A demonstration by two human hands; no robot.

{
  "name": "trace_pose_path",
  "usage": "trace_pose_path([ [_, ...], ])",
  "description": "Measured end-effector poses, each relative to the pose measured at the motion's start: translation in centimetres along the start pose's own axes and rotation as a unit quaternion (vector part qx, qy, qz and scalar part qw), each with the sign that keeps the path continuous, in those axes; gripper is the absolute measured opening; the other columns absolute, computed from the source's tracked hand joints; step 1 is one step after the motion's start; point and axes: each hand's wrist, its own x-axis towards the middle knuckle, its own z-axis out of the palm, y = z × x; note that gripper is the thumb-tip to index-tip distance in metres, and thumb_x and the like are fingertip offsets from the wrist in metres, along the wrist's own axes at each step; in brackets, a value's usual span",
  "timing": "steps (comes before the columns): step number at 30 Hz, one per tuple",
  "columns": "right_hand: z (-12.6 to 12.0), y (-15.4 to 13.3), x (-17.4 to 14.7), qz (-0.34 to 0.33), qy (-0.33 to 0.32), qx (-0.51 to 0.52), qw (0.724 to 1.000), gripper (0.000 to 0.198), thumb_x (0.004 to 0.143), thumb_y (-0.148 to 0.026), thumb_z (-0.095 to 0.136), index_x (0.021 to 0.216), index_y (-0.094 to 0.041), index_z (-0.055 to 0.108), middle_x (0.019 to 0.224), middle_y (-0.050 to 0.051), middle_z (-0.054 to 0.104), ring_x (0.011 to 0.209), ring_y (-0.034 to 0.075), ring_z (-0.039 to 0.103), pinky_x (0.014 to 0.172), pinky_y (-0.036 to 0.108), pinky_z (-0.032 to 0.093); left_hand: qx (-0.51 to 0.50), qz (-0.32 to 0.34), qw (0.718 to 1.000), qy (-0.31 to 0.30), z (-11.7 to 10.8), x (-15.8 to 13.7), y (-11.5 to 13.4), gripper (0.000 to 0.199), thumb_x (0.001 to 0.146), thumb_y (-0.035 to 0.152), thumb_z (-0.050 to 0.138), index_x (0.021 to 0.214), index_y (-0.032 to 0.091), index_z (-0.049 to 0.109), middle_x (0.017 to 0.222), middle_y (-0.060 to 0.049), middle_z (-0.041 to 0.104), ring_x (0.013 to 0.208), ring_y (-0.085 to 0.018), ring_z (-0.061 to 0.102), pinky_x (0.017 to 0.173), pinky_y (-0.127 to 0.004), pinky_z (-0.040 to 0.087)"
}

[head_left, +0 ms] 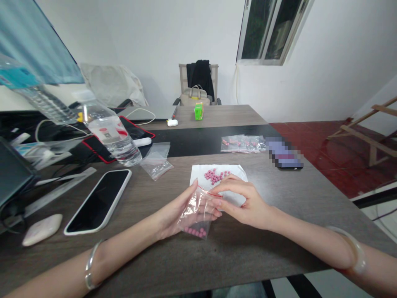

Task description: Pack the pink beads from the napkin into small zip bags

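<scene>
A clear zip bag [196, 215] with a red seal line hangs between my hands, several pink pills [195, 231] gathered at its bottom. My left hand [176, 211] supports it from behind and the left side, the thumb at its top edge. At the upper right corner, my right hand [243, 200] pinches the bag's mouth between thumb and fingers. Just beyond lies a white sheet of paper [237, 171], partly covered by my right hand, with a loose pile of pink pills [213, 176] on it.
Filled zip bags [242, 143] and a phone [283, 154] lie at the back right. To the left are flat zip bags [157, 159], a tilted water bottle [108, 128], another phone [99, 202] and a mouse [42, 229]. A green box [198, 111] stands farther back.
</scene>
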Motion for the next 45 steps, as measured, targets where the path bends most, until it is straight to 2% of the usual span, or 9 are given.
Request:
trace_pose_path([
  [10,0.0,0.6,-0.1,0.062,0.022,0.050,0.997,0.006,0.086,-0.019,0.061,0.088,-0.020,0.066,0.087,0.003,0.068,0.085,0.015,0.063,0.078,0.031,0.051,-0.011,0.003,1.000,-0.010,-0.2,0.1,0.1,0.067,0.077,0.072,0.050,0.107,0.014,0.065,0.102,-0.014,0.070,0.090,-0.022,0.066,0.068,-0.028,0.048],
  [16,0.0,1.2,-0.1,0.104,0.039,0.060,0.992,0.005,0.086,-0.022,0.060,0.088,-0.019,0.064,0.092,0.005,0.063,0.090,0.017,0.060,0.077,0.031,0.049,0.002,0.046,0.999,-0.020,0.1,0.1,-0.1,0.049,0.085,0.055,0.056,0.110,0.014,0.064,0.095,-0.012,0.073,0.087,-0.020,0.068,0.068,-0.025,0.046],
  [19,0.2,1.4,-0.2,0.155,0.028,0.094,0.983,0.012,0.084,-0.026,0.062,0.095,-0.019,0.060,0.094,0.004,0.062,0.083,0.015,0.058,0.073,0.030,0.048,0.010,0.058,0.998,-0.012,0.2,0.2,-0.1,0.041,0.087,0.047,0.057,0.109,0.013,0.063,0.096,-0.013,0.072,0.085,-0.020,0.068,0.068,-0.026,0.047],
  [22,0.4,1.5,-0.2,0.207,0.019,0.136,0.969,0.020,0.083,-0.030,0.062,0.098,-0.019,0.054,0.085,0.001,0.058,0.073,0.013,0.054,0.065,0.027,0.046,0.028,0.073,0.997,0.004,0.3,0.2,-0.2,0.041,0.087,0.046,0.057,0.110,0.012,0.063,0.099,-0.015,0.072,0.090,-0.022,0.067,0.070,-0.027,0.047],
  [25,0.4,1.4,-0.1,0.239,-0.004,0.179,0.954,0.020,0.084,-0.036,0.061,0.085,-0.019,0.052,0.073,-0.003,0.051,0.063,0.010,0.048,0.058,0.024,0.042,0.081,0.103,0.991,0.025,0.3,0.2,-0.5,0.045,0.085,0.051,0.057,0.106,0.012,0.066,0.101,-0.015,0.071,0.097,-0.025,0.064,0.074,-0.030,0.047],
  [28,0.3,1.2,-0.1,0.266,-0.045,0.201,0.942,0.029,0.085,-0.042,0.058,0.073,-0.018,0.049,0.064,-0.005,0.045,0.052,0.008,0.039,0.049,0.022,0.034,0.173,0.173,0.968,0.063,0.1,0.0,-0.9,0.044,0.082,0.054,0.059,0.091,0.013,0.070,0.095,-0.010,0.070,0.094,-0.025,0.062,0.080,-0.033,0.046],
  [33,0.2,0.9,-0.2,0.286,-0.067,0.232,0.927,0.034,0.081,-0.045,0.062,0.069,-0.018,0.047,0.057,-0.007,0.041,0.048,0.006,0.035,0.044,0.022,0.026,0.279,0.319,0.888,0.177,-0.2,0.0,-0.9,0.034,0.085,0.046,0.058,0.071,0.016,0.063,0.071,-0.001,0.062,0.072,-0.015,0.055,0.073,-0.025,0.041],
  [39,0.1,0.6,-0.2,0.301,-0.076,0.275,0.910,0.029,0.082,-0.042,0.061,0.073,-0.018,0.048,0.052,-0.008,0.042,0.043,0.006,0.035,0.042,0.020,0.026,0.288,0.371,0.853,0.227,-0.1,0.0,-0.5,0.024,0.086,0.036,0.058,0.071,0.016,0.059,0.064,0.002,0.059,0.064,-0.011,0.052,0.065,-0.021,0.038],
  [45,-0.2,0.3,-0.2,0.290,-0.046,0.269,0.917,0.026,0.083,-0.038,0.060,0.072,-0.018,0.049,0.053,-0.007,0.044,0.043,0.006,0.036,0.041,0.019,0.027,0.311,0.397,0.837,0.213,0.2,-0.4,-0.6,0.023,0.088,0.031,0.056,0.071,0.017,0.062,0.066,0.002,0.062,0.067,-0.011,0.055,0.066,-0.020,0.040],
])
